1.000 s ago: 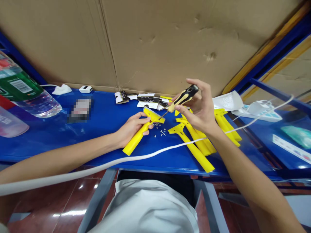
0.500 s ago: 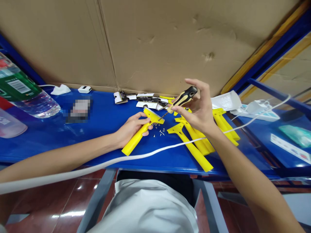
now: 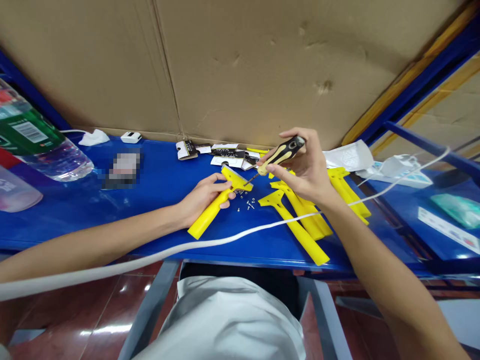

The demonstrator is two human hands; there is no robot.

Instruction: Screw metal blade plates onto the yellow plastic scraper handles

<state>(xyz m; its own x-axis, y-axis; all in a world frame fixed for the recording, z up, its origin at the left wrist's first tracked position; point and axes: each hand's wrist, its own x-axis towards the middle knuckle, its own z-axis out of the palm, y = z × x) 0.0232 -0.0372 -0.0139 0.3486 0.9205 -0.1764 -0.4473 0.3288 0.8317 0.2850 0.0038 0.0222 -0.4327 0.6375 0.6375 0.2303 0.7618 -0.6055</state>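
Note:
My left hand (image 3: 205,198) is closed around a yellow plastic scraper (image 3: 207,220), just below its wide head. In my right hand (image 3: 309,167) is a screwdriver (image 3: 281,154) with a black and cream handle, gripped between thumb and fingers. Its tip touches the scraper's head near the right end; the exact contact spot is too small to make out. Small loose screws and nuts (image 3: 250,204) lie on the blue table beside the head. Several more yellow scrapers (image 3: 300,230) lie to the right, beneath my right wrist.
Black and white cardboard packages (image 3: 227,155) lie along the cardboard wall. A white cable (image 3: 210,243) crosses in front, over the scrapers. On the left are a large bottle (image 3: 45,145), a blurred-out flat object (image 3: 123,170) and a white charger (image 3: 131,137). White packaging (image 3: 350,156) lies right.
My right hand's fingers have shifted slightly left and down around the screwdriver handle, which has turned a little. The left hand and its scraper stay almost in place.

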